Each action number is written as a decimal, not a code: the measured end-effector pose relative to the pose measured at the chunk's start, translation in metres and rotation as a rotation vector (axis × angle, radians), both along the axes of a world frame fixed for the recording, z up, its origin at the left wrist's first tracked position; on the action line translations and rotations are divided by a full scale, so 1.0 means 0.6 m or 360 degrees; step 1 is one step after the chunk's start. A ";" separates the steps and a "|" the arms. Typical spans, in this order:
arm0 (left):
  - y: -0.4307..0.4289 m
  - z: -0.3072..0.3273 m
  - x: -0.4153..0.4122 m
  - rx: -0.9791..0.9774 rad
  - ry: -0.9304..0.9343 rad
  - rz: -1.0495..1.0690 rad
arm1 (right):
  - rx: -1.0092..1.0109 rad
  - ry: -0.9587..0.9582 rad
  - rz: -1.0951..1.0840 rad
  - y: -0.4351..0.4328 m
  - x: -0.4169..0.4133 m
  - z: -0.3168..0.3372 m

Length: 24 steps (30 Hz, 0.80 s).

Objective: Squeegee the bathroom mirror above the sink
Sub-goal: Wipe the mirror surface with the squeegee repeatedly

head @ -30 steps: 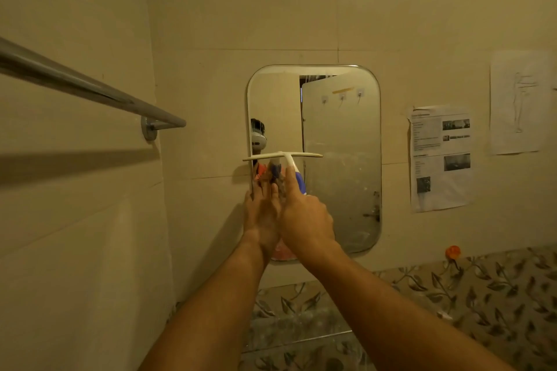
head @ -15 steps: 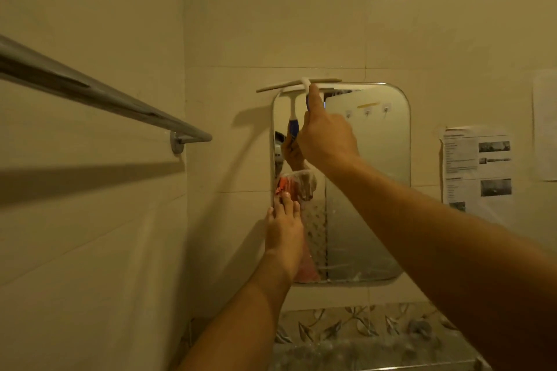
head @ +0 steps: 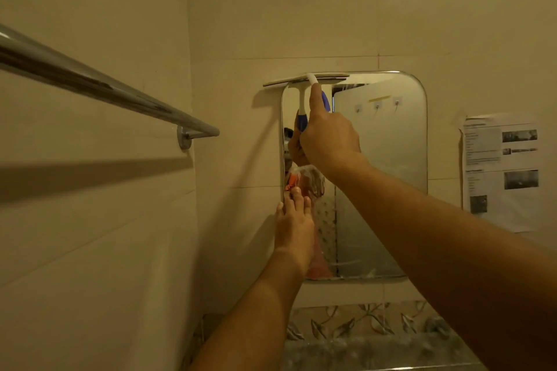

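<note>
A rounded rectangular mirror (head: 379, 178) hangs on the tiled wall ahead. A white squeegee (head: 304, 80) with a blue grip lies with its blade along the mirror's top left edge, overhanging the wall to the left. My right hand (head: 328, 138) grips its handle, index finger stretched up the white neck. My left hand (head: 294, 226) rests with straight fingers against the mirror's left edge, lower down. The lower glass looks streaked and wet.
A chrome towel bar (head: 99, 87) juts out along the left wall, close to my left arm. Printed sheets (head: 501, 169) are taped to the wall right of the mirror. A leaf-patterned tile band (head: 361, 325) runs below.
My right hand has carried the squeegee from mid-mirror height up to the top edge. My left hand stayed low on the left edge. The view has shifted closer and leftward.
</note>
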<state>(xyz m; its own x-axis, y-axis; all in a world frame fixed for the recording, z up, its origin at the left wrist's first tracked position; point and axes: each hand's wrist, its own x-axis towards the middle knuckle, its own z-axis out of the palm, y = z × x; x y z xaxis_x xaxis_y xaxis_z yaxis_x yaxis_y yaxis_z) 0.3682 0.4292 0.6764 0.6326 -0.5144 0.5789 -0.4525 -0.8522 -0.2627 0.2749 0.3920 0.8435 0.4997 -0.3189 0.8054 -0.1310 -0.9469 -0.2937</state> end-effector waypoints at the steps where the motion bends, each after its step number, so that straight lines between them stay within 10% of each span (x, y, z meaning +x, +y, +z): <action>1: 0.000 0.001 -0.001 -0.0001 -0.0005 0.0003 | 0.0007 0.0010 -0.0002 0.003 0.001 -0.013; 24: 0.011 0.000 -0.022 -0.0949 0.0119 -0.0700 | 0.0141 0.0337 -0.0095 0.036 -0.048 -0.217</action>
<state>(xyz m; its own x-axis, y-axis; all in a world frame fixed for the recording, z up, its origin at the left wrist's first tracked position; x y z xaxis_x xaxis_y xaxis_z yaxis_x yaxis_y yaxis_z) 0.3551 0.4355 0.6761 0.4893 -0.3410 0.8027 -0.7833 -0.5766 0.2326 0.2461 0.4137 0.7135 0.6327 -0.4175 0.6523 -0.2532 -0.9075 -0.3352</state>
